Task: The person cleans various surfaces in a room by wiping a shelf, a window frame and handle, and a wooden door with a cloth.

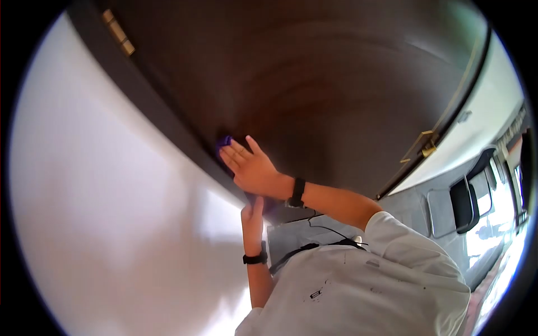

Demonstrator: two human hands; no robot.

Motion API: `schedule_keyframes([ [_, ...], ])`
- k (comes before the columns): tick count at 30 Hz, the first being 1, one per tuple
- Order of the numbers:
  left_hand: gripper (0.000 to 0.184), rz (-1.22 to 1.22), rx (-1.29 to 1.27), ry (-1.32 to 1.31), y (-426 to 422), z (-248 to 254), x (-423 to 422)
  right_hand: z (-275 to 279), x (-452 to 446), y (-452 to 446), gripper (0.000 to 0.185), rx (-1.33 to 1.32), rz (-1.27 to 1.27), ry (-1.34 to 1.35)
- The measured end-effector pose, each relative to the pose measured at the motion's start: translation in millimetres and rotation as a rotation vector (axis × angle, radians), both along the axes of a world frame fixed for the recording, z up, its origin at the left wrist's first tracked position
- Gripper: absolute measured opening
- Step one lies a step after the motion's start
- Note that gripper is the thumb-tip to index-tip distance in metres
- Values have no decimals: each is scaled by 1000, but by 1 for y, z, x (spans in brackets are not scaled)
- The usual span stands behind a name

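My right hand (pixel 249 168) lies with its fingers stretched flat over a purple cloth (pixel 225 142), pressing it to the dark brown door (pixel 336 112) near its frame. Most of the cloth is hidden under the fingers. Lower down, my left hand (pixel 253 220) is upright beside the door frame (pixel 159 109) and the white wall, one digit stretched up; its other fingers show only in part. I see nothing in it. Each wrist wears a dark band.
A brass hinge (pixel 119 32) is on the frame at upper left. At the door's right edge is a brass handle (pixel 428 144). The white wall (pixel 112 185) fills the left side. Black chairs (pixel 464 204) with metal frames stand on the grey floor at right.
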State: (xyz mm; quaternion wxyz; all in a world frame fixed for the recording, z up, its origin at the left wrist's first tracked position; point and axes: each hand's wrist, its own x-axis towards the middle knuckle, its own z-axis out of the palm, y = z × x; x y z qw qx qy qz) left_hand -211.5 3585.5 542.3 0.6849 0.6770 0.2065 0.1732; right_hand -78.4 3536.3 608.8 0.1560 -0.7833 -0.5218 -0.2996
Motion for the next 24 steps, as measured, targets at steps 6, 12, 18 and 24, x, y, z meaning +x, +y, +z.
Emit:
schedule_keyframes([
  [6,37,-288,143,67,-23,13,30,17,13,-53,58,136,-135,-39],
  [12,45,-364,82,-92,-44,-17,56,43,12,-59,62,227,-189,-33],
  [18,46,-201,-96,-93,-19,-19,44,38,10,-11,56,65,-77,-111],
  [24,37,-168,-118,-71,2,-40,41,10,16,1,57,3,17,-42],
])
